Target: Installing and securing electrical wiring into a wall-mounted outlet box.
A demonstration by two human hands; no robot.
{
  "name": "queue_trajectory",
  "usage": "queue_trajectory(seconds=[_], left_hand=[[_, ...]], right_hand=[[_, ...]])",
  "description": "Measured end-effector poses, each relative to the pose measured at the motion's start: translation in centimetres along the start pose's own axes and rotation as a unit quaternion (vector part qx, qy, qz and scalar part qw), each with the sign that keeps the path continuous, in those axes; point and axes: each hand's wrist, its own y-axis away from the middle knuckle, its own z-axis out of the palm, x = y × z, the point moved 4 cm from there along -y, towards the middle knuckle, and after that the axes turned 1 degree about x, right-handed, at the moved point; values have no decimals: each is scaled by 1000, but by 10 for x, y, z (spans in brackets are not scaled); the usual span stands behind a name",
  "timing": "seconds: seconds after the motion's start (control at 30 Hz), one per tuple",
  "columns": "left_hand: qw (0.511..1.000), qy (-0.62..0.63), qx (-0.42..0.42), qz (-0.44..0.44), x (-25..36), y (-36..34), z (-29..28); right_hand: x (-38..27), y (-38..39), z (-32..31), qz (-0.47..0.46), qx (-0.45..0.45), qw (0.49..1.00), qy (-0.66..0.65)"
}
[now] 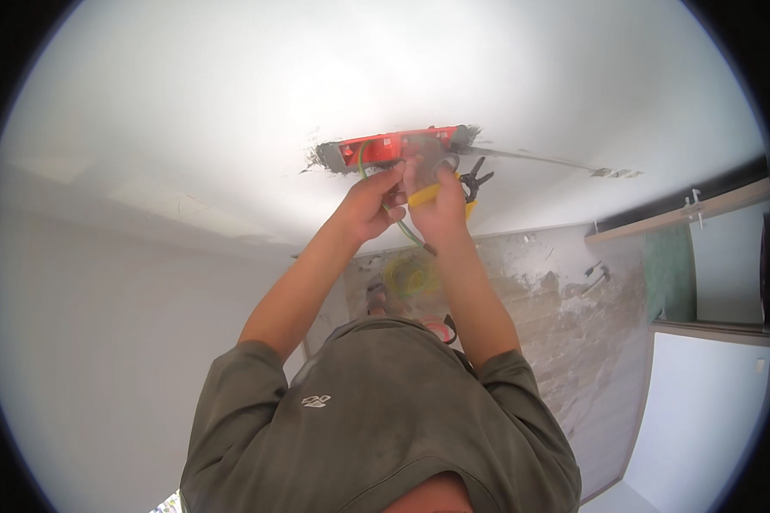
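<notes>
Head view looks past a person's dark grey-green shirt (376, 410) to two bare hands raised in front of a white wall (402, 68), where a long red box (385, 147) sits with rough grey plaster (332, 157) at its ends. A green wire (414, 236) comes out of the left part of the box, runs down past the left hand (372, 205) and hangs below it, ending in a dark tip. The left hand is just below the box, its fingers curled in beside the wire; whether they pinch it is hard to tell. The right hand (441, 201) is close beside it, closed around pliers (424, 194) with yellow handles, their black end pointing out to the right, while its fingers reach up to the box's lower edge. A grey strip (530, 156) runs along the wall from the box's right end toward small pale plates (614, 173). Below, a yellow-green coil (412, 274) lies on a dusty floor (543, 342), and a white door (701, 410) stands at the right.
</notes>
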Motion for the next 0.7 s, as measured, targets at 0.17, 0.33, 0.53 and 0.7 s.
queue_trajectory(seconds=[0.17,0.33,0.53,0.7], left_hand=[[997,75,-32,-18,1,-12,-1],[987,157,-18,-40,-6,-22,6],[984,177,29,-15,-6,-31,9],[985,162,49,-13,-4,-29,17]], right_hand=[[-5,-10,-9,-14,-14,993,120],[-18,-14,-21,2,12,982,191],[-35,4,-13,-101,-19,902,419],[-61,34,-1,-641,-214,405,616]])
